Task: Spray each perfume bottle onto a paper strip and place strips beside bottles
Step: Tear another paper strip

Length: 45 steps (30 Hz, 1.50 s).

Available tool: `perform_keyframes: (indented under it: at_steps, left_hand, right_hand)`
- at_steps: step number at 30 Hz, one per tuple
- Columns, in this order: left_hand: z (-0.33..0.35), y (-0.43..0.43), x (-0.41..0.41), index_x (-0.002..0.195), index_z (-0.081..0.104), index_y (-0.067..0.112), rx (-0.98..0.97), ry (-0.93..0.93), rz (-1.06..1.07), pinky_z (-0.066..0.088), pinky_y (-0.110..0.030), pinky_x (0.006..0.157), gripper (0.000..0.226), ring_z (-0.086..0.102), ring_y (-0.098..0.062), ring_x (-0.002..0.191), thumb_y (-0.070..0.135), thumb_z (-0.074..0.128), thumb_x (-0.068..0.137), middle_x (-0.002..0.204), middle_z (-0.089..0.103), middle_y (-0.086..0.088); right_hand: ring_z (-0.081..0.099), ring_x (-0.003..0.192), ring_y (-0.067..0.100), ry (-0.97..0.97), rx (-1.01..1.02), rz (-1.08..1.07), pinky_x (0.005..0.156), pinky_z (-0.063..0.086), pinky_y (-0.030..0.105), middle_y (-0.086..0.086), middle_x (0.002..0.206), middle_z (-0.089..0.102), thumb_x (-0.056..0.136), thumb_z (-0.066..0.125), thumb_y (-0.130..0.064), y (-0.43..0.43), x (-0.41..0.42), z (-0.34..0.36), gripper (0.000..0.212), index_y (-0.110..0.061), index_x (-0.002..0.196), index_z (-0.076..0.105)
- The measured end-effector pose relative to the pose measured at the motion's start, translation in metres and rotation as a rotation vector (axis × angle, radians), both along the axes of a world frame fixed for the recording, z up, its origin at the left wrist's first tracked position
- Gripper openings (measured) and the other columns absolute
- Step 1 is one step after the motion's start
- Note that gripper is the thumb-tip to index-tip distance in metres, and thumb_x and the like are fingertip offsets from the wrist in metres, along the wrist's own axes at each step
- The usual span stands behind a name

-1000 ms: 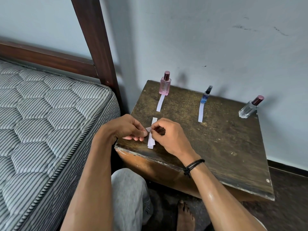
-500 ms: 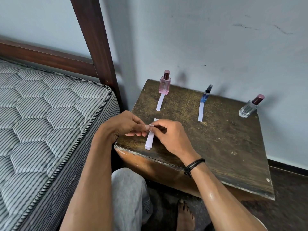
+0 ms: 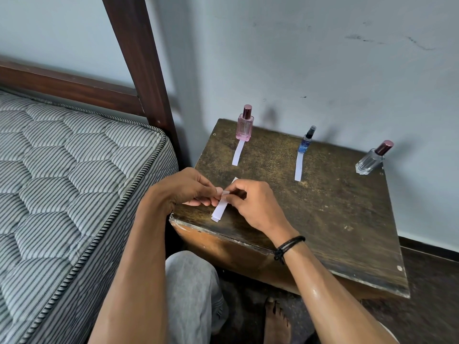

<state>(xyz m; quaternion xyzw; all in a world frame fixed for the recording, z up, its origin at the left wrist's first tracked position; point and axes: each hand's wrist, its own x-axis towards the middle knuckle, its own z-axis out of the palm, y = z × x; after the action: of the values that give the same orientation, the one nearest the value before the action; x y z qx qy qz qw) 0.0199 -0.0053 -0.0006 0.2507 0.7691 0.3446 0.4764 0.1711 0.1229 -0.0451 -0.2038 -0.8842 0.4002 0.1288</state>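
Note:
Three perfume bottles stand along the back of a dark wooden table [image 3: 335, 219]: a pink bottle [image 3: 245, 125], a slim blue bottle [image 3: 306, 141] and a clear bottle [image 3: 371, 160] with a maroon cap. A white strip [image 3: 238, 153] lies in front of the pink bottle, and a second white strip [image 3: 298, 167] lies before the blue one. At the table's near left corner my left hand [image 3: 186, 189] and my right hand [image 3: 255, 204] both pinch a small stack of white paper strips [image 3: 219, 209] near its upper end. The stack's lower end rests on the table.
A striped quilted mattress [image 3: 62, 182] lies to the left, with a dark wooden bedpost [image 3: 139, 65] between it and the table. A pale wall backs the table. My knee in grey cloth [image 3: 191, 294] and a bare foot [image 3: 275, 321] are below the table's front edge.
The hands have stayed at the near left corner. The strip stack's lower end has swung slightly, and the fingertips have closed tighter together on its upper end.

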Motion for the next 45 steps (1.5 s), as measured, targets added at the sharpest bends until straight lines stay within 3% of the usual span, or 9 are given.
perform_keyframes:
  at_steps: [7, 16, 25, 29, 32, 35, 38, 41, 45]
  left_hand:
    - [0.000, 0.001, 0.001, 0.091, 0.080, 0.007, -0.007, 0.010, 0.003, 0.049, -0.014, 0.065, 0.022, 0.063, -0.009, 0.080, 0.028, 0.073, 0.090, 0.095, 0.078, -0.010]
    - [-0.001, 0.001, 0.000, 0.095, 0.080, 0.008, -0.039, 0.053, -0.040, 0.048, -0.015, 0.068, 0.010, 0.062, -0.005, 0.076, 0.014, 0.075, 0.088, 0.093, 0.078, -0.006]
    - [-0.003, 0.008, 0.003, 0.088, 0.079, 0.008, -0.027, 0.045, 0.021, 0.047, -0.019, 0.067, 0.028, 0.063, -0.010, 0.072, 0.033, 0.068, 0.094, 0.086, 0.078, -0.006]
    - [-0.006, 0.014, 0.007, 0.075, 0.076, 0.005, -0.039, 0.124, 0.035, 0.044, -0.024, 0.061, 0.019, 0.059, -0.011, 0.061, 0.017, 0.073, 0.090, 0.073, 0.075, -0.008]
    - [-0.008, 0.015, 0.006, 0.070, 0.074, 0.008, -0.049, 0.141, 0.026, 0.044, -0.023, 0.059, 0.016, 0.059, -0.012, 0.059, 0.007, 0.075, 0.086, 0.067, 0.073, -0.006]
    - [-0.008, 0.016, 0.006, 0.072, 0.072, 0.010, -0.057, 0.169, 0.015, 0.043, -0.020, 0.055, 0.013, 0.058, -0.009, 0.055, 0.007, 0.081, 0.081, 0.056, 0.067, 0.002]
    - [-0.009, 0.018, 0.007, 0.074, 0.069, 0.010, -0.081, 0.218, -0.022, 0.043, -0.015, 0.049, 0.014, 0.057, -0.005, 0.050, 0.008, 0.082, 0.080, 0.055, 0.066, 0.002]
    - [-0.010, 0.020, 0.007, 0.077, 0.068, 0.009, -0.118, 0.245, -0.068, 0.045, -0.020, 0.057, 0.014, 0.056, -0.007, 0.050, 0.008, 0.082, 0.080, 0.056, 0.064, 0.000]
    - [-0.012, 0.021, 0.007, 0.078, 0.067, 0.010, -0.120, 0.262, -0.073, 0.044, -0.023, 0.059, 0.016, 0.056, -0.009, 0.051, 0.005, 0.082, 0.078, 0.053, 0.063, 0.003]
  right_hand:
    - [0.070, 0.079, 0.002, -0.044, -0.113, 0.047, 0.075, 0.058, 0.030, -0.012, 0.086, 0.077, 0.091, 0.074, -0.040, 0.003, 0.004, 0.007, 0.015, -0.031, 0.100, 0.082]
    - [0.071, 0.070, 0.014, 0.053, -0.273, -0.046, 0.077, 0.061, 0.033, 0.001, 0.077, 0.075, 0.091, 0.075, -0.006, 0.003, 0.002, 0.010, 0.018, -0.019, 0.103, 0.076]
    - [0.067, 0.071, 0.023, 0.050, -0.287, -0.090, 0.072, 0.053, 0.035, 0.003, 0.072, 0.070, 0.081, 0.086, -0.018, 0.003, 0.000, 0.007, 0.020, -0.027, 0.094, 0.073]
    - [0.068, 0.066, 0.024, 0.063, -0.326, -0.109, 0.064, 0.054, 0.037, 0.002, 0.069, 0.072, 0.079, 0.088, -0.023, 0.005, 0.000, 0.006, 0.016, -0.020, 0.084, 0.074]
    - [0.071, 0.070, 0.030, 0.104, -0.409, -0.124, 0.069, 0.060, 0.042, 0.007, 0.072, 0.075, 0.084, 0.084, -0.011, 0.009, 0.001, 0.007, 0.007, -0.011, 0.084, 0.076]
    - [0.074, 0.072, 0.027, 0.120, -0.459, -0.138, 0.072, 0.063, 0.035, 0.007, 0.075, 0.076, 0.087, 0.079, -0.003, 0.013, 0.003, 0.008, 0.008, -0.010, 0.089, 0.078]
    - [0.071, 0.070, 0.016, 0.102, -0.400, -0.147, 0.071, 0.058, 0.028, 0.002, 0.080, 0.076, 0.087, 0.080, -0.006, 0.018, 0.003, 0.009, 0.017, -0.022, 0.091, 0.079]
    - [0.067, 0.070, 0.013, 0.102, -0.353, -0.160, 0.068, 0.053, 0.025, -0.001, 0.081, 0.074, 0.086, 0.081, -0.009, 0.020, 0.004, 0.008, 0.019, -0.028, 0.091, 0.078]
    - [0.065, 0.066, 0.014, 0.138, -0.348, -0.189, 0.066, 0.053, 0.023, 0.007, 0.079, 0.073, 0.086, 0.081, -0.008, 0.021, 0.004, 0.010, 0.016, -0.021, 0.095, 0.079]
